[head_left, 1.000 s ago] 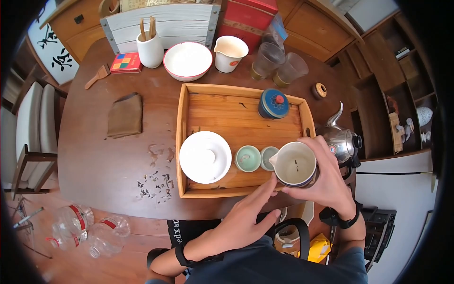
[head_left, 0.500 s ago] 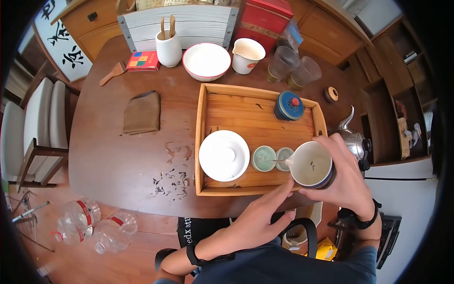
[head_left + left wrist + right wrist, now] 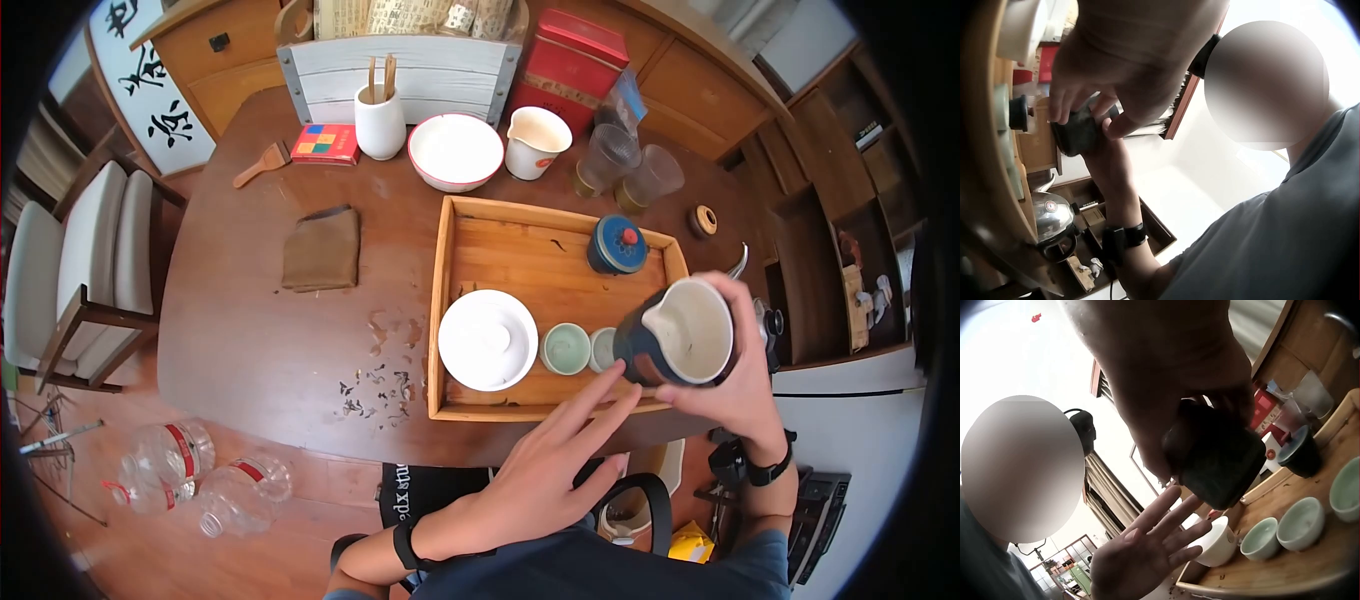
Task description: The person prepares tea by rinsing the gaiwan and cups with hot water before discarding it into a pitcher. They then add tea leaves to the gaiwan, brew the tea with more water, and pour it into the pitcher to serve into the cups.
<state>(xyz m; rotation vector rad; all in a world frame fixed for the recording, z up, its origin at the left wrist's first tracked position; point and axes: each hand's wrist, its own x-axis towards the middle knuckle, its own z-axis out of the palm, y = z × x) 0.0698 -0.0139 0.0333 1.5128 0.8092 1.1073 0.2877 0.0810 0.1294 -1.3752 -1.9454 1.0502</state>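
Observation:
My right hand [image 3: 745, 395] grips a dark pitcher [image 3: 645, 345] with a cream inside, held over the tray's front right corner. Its mouth faces up toward the head camera, with dark bits inside. My left hand [image 3: 530, 475] is spread, fingertips at the pitcher's lower side; whether they touch is unclear. Left of the pitcher stand a pale green cup [image 3: 566, 349] and a second cup [image 3: 602, 350], partly covered by it. A third green cup [image 3: 1345, 490] shows in the right wrist view. A white lidded bowl [image 3: 488, 340] sits at the tray's left.
A blue lidded jar [image 3: 616, 246] stands at the back right of the wooden tray [image 3: 436, 320]. Behind the tray are a red-rimmed bowl [image 3: 455, 150], a white pitcher [image 3: 537, 145] and clear cups [image 3: 607, 158]. A kettle [image 3: 1052, 215] stands to the right; a folded brown cloth [image 3: 321, 250] lies left.
The pitcher has tipped back from its pouring tilt, so its dark outside shows. The thin stream over the cups is gone. The left fingers have spread wider beside it.

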